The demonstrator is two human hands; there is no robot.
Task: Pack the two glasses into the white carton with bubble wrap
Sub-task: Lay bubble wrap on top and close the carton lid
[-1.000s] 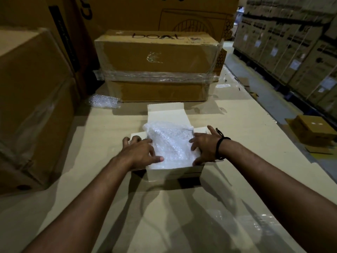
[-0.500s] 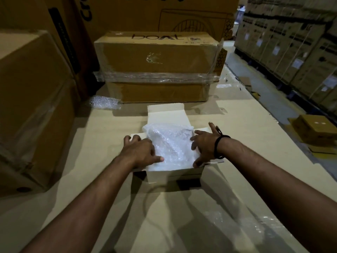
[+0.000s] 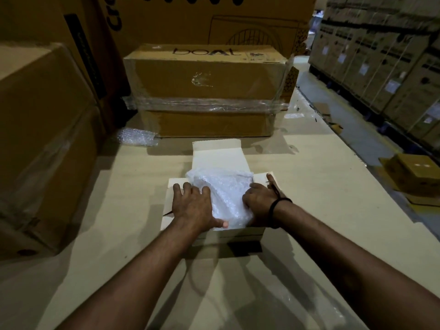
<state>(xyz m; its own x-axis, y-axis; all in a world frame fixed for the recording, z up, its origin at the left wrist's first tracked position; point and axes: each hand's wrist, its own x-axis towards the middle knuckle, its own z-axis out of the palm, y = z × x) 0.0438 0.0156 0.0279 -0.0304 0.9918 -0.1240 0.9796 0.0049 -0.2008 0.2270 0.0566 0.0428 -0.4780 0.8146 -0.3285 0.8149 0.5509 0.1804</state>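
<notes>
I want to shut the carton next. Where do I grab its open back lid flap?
Probably pinch the lid flap at its free far edge, reaching over the bubble wrap from the front: it is hinged along the white carton's back wall, so that edge swings.

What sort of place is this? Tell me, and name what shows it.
Probably a warehouse packing area: stacked brown cartons line an aisle at right, a film-wrapped box sits ahead, and bubble wrap fills the white carton.

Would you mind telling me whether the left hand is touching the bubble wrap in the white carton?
Touching. The head view shows the left hand lying against the bubble wrap, thumb pressed into its near edge.
</notes>
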